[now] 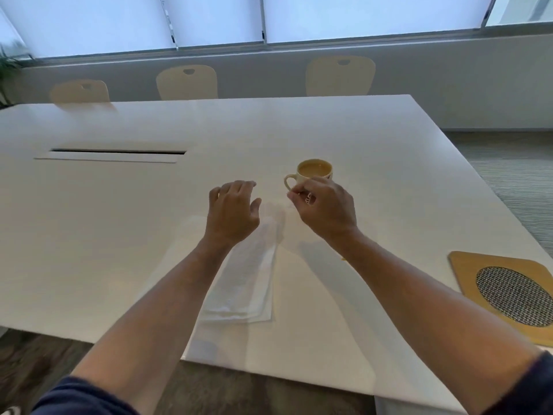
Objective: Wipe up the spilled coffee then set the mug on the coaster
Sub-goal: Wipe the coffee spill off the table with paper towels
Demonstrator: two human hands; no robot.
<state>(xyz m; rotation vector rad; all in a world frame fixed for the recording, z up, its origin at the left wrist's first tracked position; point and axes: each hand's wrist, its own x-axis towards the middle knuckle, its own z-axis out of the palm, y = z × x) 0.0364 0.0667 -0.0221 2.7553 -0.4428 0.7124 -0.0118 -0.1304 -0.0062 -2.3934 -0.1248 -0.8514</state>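
A cream mug [314,170] full of milky coffee stands upright on the white table [119,220], its handle pointing left. My right hand [324,212] is at the mug's near side, fingers curled and thumb and forefinger pinched just below the handle; whether they grip it is unclear. My left hand [232,212] hovers with fingers spread over the far end of a folded white cloth [248,283] lying flat between my arms. A small yellowish spot of coffee [343,259] shows by my right wrist. The tan coaster [466,271] with an oval mesh centre lies at the right edge.
A long cable slot [118,151] with a flap is set in the table at the left. Three pale chairs [187,82] stand along the far side under the windows. The table's near edge runs below my forearms, with carpet beyond the right edge.
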